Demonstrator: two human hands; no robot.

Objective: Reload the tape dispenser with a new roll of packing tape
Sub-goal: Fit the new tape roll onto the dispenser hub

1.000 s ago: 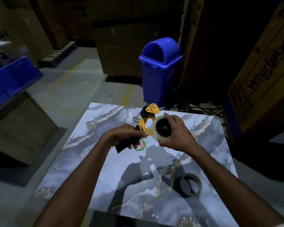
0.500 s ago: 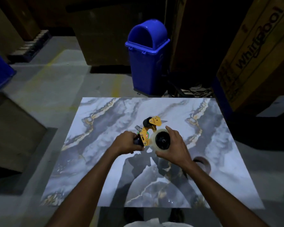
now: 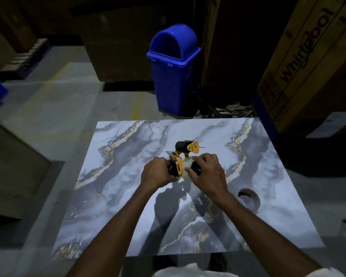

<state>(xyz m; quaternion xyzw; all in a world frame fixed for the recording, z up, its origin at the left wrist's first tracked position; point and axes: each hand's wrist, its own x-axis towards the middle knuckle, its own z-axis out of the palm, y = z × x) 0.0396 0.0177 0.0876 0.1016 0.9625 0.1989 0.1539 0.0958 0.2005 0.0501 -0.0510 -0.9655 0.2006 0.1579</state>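
- Two hands hold the tape dispenser above the surface.
- Left hand: fingers wrapped around its handle.
- Right hand: fingers pinching the tape roll.

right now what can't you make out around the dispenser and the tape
Head view only:
- Tape roll: mostly covered by the right hand; seating on the hub unclear.
- Dispenser handle: hidden inside the left hand.
- Empty core: dim, partly behind the right forearm.
- Loose tape end: too small to find.
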